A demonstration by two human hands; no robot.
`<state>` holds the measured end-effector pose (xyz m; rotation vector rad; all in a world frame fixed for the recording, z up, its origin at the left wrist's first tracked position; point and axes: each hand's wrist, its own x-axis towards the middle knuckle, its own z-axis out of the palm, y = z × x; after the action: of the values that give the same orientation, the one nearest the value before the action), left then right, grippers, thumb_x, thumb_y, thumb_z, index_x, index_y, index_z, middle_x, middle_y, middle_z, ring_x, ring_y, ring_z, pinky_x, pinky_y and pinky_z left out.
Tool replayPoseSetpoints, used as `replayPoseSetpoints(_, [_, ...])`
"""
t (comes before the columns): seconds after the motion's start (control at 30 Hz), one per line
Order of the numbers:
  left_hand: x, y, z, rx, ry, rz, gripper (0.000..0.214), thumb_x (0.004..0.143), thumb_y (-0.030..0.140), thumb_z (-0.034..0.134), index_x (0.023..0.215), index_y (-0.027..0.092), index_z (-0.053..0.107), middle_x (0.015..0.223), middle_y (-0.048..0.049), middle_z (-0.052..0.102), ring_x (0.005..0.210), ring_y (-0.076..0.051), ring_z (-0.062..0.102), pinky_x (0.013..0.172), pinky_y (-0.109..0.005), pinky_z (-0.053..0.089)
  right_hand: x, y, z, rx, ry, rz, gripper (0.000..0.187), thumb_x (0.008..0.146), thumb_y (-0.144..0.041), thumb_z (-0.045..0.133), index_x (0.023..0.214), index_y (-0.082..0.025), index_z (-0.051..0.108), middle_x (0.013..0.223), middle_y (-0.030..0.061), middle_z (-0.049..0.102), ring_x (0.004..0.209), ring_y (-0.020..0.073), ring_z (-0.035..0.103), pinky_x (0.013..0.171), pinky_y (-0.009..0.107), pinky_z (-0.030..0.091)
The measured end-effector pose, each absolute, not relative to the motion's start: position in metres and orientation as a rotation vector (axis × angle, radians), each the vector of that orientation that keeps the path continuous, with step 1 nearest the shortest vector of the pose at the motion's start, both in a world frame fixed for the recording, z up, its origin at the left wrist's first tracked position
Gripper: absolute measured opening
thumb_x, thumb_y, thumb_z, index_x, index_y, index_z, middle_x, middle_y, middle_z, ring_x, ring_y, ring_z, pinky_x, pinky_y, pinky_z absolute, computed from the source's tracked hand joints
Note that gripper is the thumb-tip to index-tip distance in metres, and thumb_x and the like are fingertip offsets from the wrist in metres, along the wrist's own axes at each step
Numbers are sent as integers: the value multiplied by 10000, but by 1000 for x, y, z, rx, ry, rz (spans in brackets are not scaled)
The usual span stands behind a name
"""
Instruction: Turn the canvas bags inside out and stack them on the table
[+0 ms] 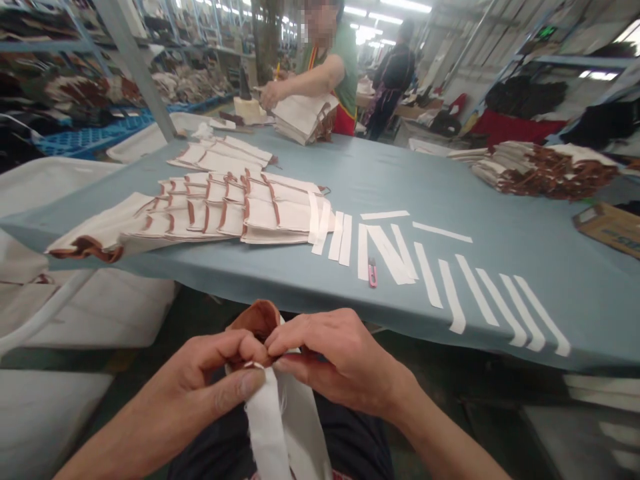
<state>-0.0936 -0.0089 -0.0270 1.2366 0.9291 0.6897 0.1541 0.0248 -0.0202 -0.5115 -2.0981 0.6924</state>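
Low in front of me, off the table's near edge, hangs a cream fabric piece (305, 427) with brown trim (260, 317) at its top. My left hand (215, 380) pinches a white fabric strip (269, 420) with frayed edges, thumb on top of it. My right hand (335, 360) is closed at the brown-edged top of the cream piece, its fingertips almost touching the left ones. What lies exactly between the fingertips is hidden. On the table, nearest the hands, is a pair of pink thread snips (373, 275) among several loose white strips (453, 297).
Overlapping cream pieces with brown edging (260, 207) cover the left of the blue-green table (400, 177). A brown-trimmed stack (545, 170) and a cardboard box (610, 230) sit at the right. Across the table, a person (325, 73) handles a cream stack (305, 117). White bins (100, 313) stand left.
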Motion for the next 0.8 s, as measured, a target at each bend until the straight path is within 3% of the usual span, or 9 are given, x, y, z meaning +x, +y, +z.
replayPoseSetpoints(0.23, [-92, -10, -24, 1252, 950, 620, 350, 985, 530, 784, 877, 197, 787, 843, -3, 716, 787, -177, 611, 727, -219, 545, 156, 23, -7, -457, -2317, 208, 338, 1189, -175, 532, 899, -157, 705, 827, 2, 835, 651, 109, 750, 557, 281, 482])
replayPoseSetpoints(0.47, [-89, -10, -26, 1276, 937, 619, 290, 993, 443, 786, 826, 206, 772, 785, 28, 679, 735, -149, 574, 684, -188, 506, 162, 18, -1, -500, -2455, 189, 367, 1162, -92, 489, 856, -155, 682, 700, -17, 712, 554, 125, 631, 535, 308, 448])
replayPoseSetpoints(0.8, [-86, -7, -27, 1324, 953, 510, 429, 964, 558, 778, 774, 176, 737, 737, 18, 575, 695, -149, 480, 636, -224, 413, 166, 13, 11, -570, -2617, 286, 335, 1086, -70, 547, 801, -230, 622, 630, -25, 631, 517, 157, 491, 484, 354, 357])
